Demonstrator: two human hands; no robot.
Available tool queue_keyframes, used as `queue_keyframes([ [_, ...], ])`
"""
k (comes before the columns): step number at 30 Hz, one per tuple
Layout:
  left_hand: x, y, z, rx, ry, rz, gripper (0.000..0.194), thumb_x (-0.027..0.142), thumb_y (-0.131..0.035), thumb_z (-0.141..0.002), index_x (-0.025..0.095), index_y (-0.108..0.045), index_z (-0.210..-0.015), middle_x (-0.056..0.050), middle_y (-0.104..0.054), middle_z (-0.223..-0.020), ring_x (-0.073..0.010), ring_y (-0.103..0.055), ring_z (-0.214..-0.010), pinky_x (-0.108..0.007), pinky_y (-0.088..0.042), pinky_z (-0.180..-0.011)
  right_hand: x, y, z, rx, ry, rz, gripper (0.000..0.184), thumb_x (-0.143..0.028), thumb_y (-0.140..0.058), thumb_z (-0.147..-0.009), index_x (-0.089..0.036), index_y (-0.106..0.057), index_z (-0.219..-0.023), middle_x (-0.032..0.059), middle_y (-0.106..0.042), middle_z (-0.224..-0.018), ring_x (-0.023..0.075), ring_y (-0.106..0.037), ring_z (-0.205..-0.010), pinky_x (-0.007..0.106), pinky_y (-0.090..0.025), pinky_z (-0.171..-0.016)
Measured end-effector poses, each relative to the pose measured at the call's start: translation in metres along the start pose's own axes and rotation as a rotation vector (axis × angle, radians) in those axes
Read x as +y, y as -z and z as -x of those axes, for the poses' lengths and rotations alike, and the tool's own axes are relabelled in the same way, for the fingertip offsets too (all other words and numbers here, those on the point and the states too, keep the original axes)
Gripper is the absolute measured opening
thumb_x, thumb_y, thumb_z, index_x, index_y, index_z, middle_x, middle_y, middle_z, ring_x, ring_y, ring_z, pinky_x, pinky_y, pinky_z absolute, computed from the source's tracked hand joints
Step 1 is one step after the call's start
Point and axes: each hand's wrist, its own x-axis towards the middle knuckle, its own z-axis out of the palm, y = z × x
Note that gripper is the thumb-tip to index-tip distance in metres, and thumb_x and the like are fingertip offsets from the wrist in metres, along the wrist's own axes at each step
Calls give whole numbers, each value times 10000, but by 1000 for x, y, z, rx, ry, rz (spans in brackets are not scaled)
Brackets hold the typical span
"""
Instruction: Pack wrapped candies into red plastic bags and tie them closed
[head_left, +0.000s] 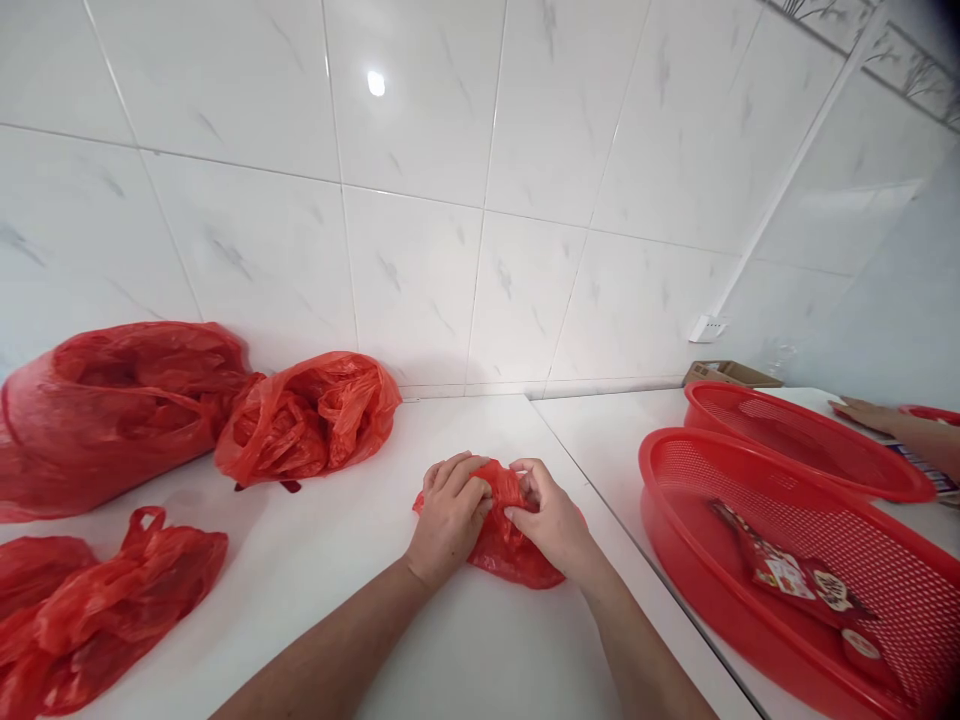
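A crumpled red plastic bag (517, 565) lies on the white table in front of me, between my two hands. My left hand (452, 510) rests over its left side, fingers curled into the thin plastic. With bent fingers and thumb, my right hand (551, 515) pinches the bag's right side near the top. Whatever is inside the bag, if anything, is hidden. Left of my hands sits another red plastic bag (307, 420), its mouth wide and stuffed with bunched red plastic.
A larger full red bag (127, 420) and a knotted red bag (127, 600) lie at the left. On the right stand a red basket (660, 530) holding red printed packets (795, 575) and a second red basket (697, 400). Another person's hand (870, 412) shows at far right.
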Motion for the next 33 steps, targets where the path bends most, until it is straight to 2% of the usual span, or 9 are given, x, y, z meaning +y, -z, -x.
queue_keyframes([
  [4, 4, 1, 0, -17, -31, 24, 136, 118, -478, -835, 210, -550, -764, -56, -620, -1137, -238, -465, -1168, -470, -315, -975, 6, 1, -3, 191, 83, 320, 329, -150, -513, -677, -329, -573, -946, -33, -584, -761, 161, -529, -653, 282, -370, -583],
  [8, 11, 1, 0, -79, -29, 99, 138, 142, -457, -859, 216, -526, -765, -37, -675, -969, -207, -560, -1018, -528, -217, -1025, 9, 3, -3, 258, 52, 341, 363, -133, -479, -667, -343, -602, -937, -63, -515, -535, 160, -467, -509, 279, -322, -532],
  [11, 12, 2, 2, -114, -14, 133, 157, 132, -430, -863, 220, -510, -761, -8, -682, -860, -167, -595, -844, -550, -143, -1052, 5, 3, 0, 173, 16, 154, 430, -108, -437, -659, -336, -614, -977, -53, -610, -662, 165, -543, -604, 280, -379, -572],
  [15, 6, 0, 4, -88, 31, 132, 150, 135, -424, -859, 222, -509, -771, 4, -665, -802, -151, -587, -773, -538, -145, -1055, -3, 7, 2, -11, 56, -156, 343, -126, -469, -703, -276, -623, -971, -10, -621, -1094, 185, -540, -1036, 310, -411, -857],
  [18, 1, -2, 5, -76, 60, 122, 141, 145, -426, -859, 223, -508, -773, 11, -645, -772, -144, -576, -737, -529, -153, -1053, -5, 10, 2, -76, 12, -405, 222, -227, -517, -773, -245, -620, -968, 21, -616, -1070, 185, -553, -996, 329, -427, -857],
  [22, 3, 0, 3, -77, 45, 111, 134, 154, -437, -859, 224, -505, -767, 8, -649, -806, -151, -581, -784, -512, -158, -1054, -5, 12, 0, -25, 20, -603, 164, -285, -617, -750, -228, -601, -903, 1, -615, -882, 143, -570, -812, 286, -454, -759],
  [25, 4, 4, 2, -32, 11, 53, 146, 131, -439, -853, 218, -511, -761, -14, -650, -919, -168, -572, -907, -498, -161, -1052, -1, 17, -5, 132, 8, -546, 232, -273, -638, -714, -240, -558, -929, -29, -581, -786, 119, -543, -682, 252, -442, -644],
  [30, -14, 6, -2, 71, -28, -97, 160, 114, -439, -855, 209, -517, -752, -38, -634, -1026, -209, -513, -1080, -508, -167, -1041, 31, 47, -17, 622, -89, -52, 267, -232, -542, -679, -225, -549, -945, -14, -581, -781, 152, -537, -721, 271, -414, -672],
  [33, -29, 5, -4, 154, 30, -136, 138, 139, -457, -862, 202, -510, -750, -44, -634, -1004, -216, -516, -1065, -505, -222, -1013, 55, 65, -21, 749, -216, 55, 312, -223, -491, -638, -203, -551, -943, 18, -592, -798, 186, -534, -689, 309, -396, -646],
])
